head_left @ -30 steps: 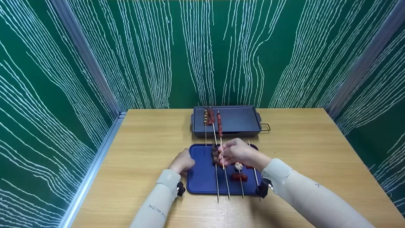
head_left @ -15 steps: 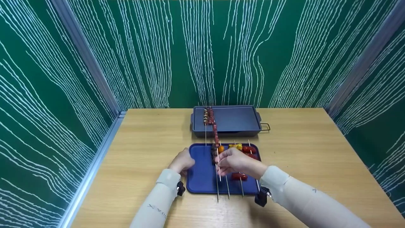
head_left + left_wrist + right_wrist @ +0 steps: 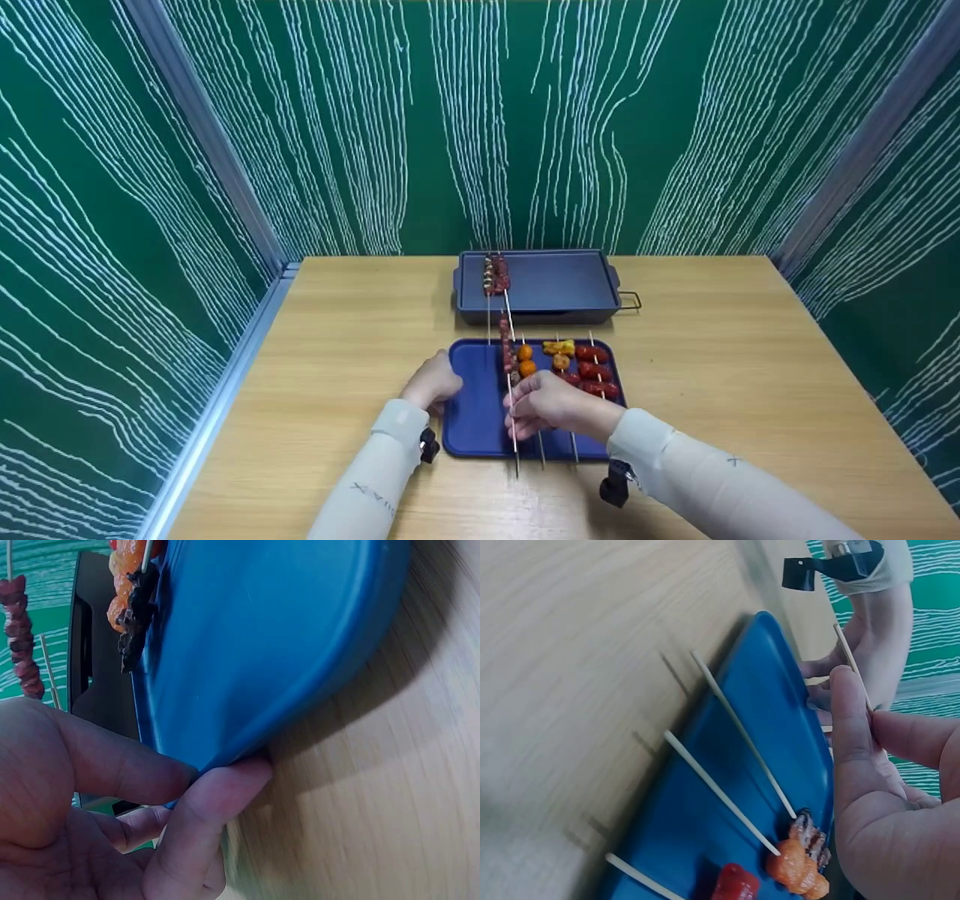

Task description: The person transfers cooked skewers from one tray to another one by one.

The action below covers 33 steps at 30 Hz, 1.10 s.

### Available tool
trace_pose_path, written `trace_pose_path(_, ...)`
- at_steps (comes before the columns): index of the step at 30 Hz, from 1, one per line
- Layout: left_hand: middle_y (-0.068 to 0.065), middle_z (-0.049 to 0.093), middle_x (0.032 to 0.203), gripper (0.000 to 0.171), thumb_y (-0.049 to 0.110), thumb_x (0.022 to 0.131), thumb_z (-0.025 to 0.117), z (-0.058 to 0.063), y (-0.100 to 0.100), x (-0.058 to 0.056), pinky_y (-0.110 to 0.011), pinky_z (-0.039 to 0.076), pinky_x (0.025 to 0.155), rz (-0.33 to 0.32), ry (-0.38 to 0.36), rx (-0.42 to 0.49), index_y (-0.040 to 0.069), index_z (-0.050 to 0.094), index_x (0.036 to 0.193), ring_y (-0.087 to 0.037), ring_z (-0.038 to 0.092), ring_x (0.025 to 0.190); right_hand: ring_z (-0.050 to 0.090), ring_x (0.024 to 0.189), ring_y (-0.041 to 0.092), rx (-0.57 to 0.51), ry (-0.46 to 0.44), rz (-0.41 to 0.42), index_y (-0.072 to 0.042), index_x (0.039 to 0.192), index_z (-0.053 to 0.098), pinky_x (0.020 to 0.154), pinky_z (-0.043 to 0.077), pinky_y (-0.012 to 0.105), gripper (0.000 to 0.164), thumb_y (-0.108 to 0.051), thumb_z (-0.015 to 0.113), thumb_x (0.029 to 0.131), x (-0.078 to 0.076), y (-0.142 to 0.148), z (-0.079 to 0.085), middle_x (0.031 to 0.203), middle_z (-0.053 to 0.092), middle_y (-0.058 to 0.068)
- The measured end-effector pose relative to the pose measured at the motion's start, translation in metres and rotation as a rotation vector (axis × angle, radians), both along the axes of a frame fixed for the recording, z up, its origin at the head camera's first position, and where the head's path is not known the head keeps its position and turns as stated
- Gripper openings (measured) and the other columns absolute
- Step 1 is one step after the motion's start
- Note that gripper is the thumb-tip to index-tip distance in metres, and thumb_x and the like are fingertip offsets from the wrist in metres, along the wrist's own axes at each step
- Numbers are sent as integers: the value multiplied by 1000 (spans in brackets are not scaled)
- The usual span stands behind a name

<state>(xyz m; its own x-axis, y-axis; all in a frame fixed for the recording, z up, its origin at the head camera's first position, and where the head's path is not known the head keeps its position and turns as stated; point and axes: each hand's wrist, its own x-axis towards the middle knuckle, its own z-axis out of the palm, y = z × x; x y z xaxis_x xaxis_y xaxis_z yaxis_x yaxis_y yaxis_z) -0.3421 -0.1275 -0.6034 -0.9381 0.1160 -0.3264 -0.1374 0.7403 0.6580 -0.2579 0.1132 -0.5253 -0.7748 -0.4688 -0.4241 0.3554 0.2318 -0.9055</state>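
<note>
With thumb and fingertips my left hand [image 3: 433, 382] pinches the left edge of the blue tray [image 3: 471, 420]; the left wrist view shows this grip at the tray's corner. My right hand [image 3: 541, 405] pinches the bare stick of a red meat skewer [image 3: 505, 346] over the tray, its meat end pointing toward the back. In the right wrist view the stick [image 3: 850, 660] lies between thumb and fingers. Beneath it, partly hidden, is a dark meat skewer [image 3: 137, 619]. On the tray's right half lie skewers of orange balls [image 3: 526, 360], mixed pieces [image 3: 559, 349] and red sausages [image 3: 594, 371].
Behind the tray stands a grey rectangular grill pan [image 3: 562, 279] with a wire handle [image 3: 631, 301] on its right. Two skewers, one with striped pieces [image 3: 489, 277] and one with red meat [image 3: 501, 274], lie on its left side, sticks overhanging toward the tray.
My right hand has drawn the red meat skewer from over the grill pan toward the front and slightly left, over the tray. My left hand has stayed at the tray's edge.
</note>
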Motion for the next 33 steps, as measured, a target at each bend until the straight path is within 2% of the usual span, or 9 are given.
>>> trace_pose_path(3,-42,62,132,76,11,92,50,-24,-6,-14,-41,59,38,-33,26,-19,-13,31,161,-26,67,43,75,67,18,-5,-8,2,14,112,63,65,69,29,17,10,57,98,2,-2,-4,83,74,14)
trace_pose_path(9,-40,62,131,74,10,89,50,-30,-7,-18,-40,59,38,-27,42,-22,-14,35,158,-25,66,42,76,67,18,-19,-16,8,9,107,65,64,69,29,12,10,57,97,5,-6,-10,82,74,14)
trace_pose_path(13,-37,63,134,74,9,90,51,-26,-5,-16,-38,59,38,-8,18,-26,-11,36,159,-25,66,43,75,65,17,-15,-33,3,10,107,65,64,69,28,13,11,57,97,5,-9,-15,82,75,14)
trace_pose_path(23,-37,62,134,69,3,90,54,11,2,4,-40,57,36,35,-4,17,-13,40,155,-29,64,45,75,65,17,-3,-53,-39,11,105,66,64,69,30,11,11,59,97,5,-18,-26,82,75,15)
trace_pose_path(27,-37,61,135,72,3,92,54,3,1,0,-43,58,37,34,-11,31,-12,36,159,-32,65,50,75,65,18,-5,-49,-54,9,103,66,65,70,32,11,12,58,97,5,-20,-30,80,74,15)
trace_pose_path(30,-35,63,133,74,6,91,52,-13,-1,-8,-43,59,38,23,-9,36,-10,34,161,-30,67,50,73,65,18,-9,-47,-66,8,102,66,65,70,31,11,12,57,97,5,-22,-33,80,73,14)
trace_pose_path(32,-35,64,129,72,5,91,52,0,0,0,-44,61,40,28,-8,32,-10,34,160,-31,67,50,73,64,17,-9,-50,-71,8,102,65,65,69,31,11,12,56,97,5,-23,-34,80,73,14)
trace_pose_path(33,-35,64,129,73,4,91,51,0,0,0,-42,61,39,26,-12,27,-10,34,160,-29,67,48,73,64,17,-9,-50,-72,8,103,65,65,69,31,11,12,57,98,5,-24,-33,80,72,14)
